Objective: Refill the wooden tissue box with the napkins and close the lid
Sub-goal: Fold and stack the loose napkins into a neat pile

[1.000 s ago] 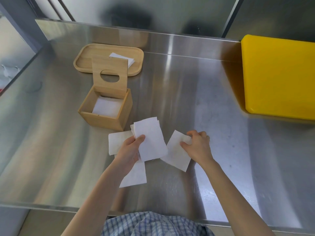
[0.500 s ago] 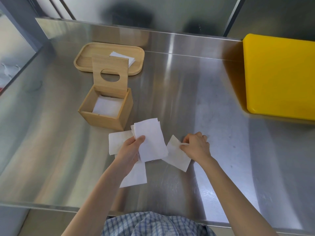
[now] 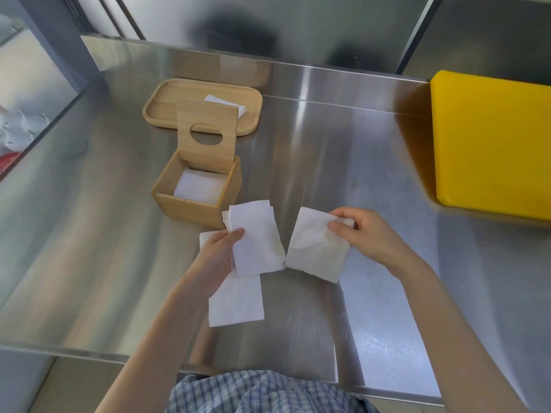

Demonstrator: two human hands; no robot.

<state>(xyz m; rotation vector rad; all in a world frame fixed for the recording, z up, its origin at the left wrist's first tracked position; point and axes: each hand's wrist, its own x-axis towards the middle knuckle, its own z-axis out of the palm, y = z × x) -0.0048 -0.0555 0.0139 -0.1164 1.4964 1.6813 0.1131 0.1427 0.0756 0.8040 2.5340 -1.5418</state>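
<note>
The wooden tissue box (image 3: 182,205) stands on the steel counter with white napkins (image 3: 199,187) inside. Its lid (image 3: 207,152), with an oval hole, is tipped up at the back. My left hand (image 3: 217,257) grips a small stack of white napkins (image 3: 256,238) just in front of the box. My right hand (image 3: 369,234) pinches the top corner of a single napkin (image 3: 316,251), lifted off the counter to the right of the stack. One napkin (image 3: 237,302) lies flat below my left hand, and another (image 3: 205,238) peeks out behind it.
A wooden tray (image 3: 167,107) behind the box holds a folded napkin (image 3: 226,104). A yellow board (image 3: 492,141) lies at the right. The counter's front edge (image 3: 89,354) runs below my arms, with a raised steel back wall (image 3: 298,40) behind.
My right hand has picked the single napkin up off the counter and raised it, holding it by its upper corner. My left hand and its stack have stayed in place.
</note>
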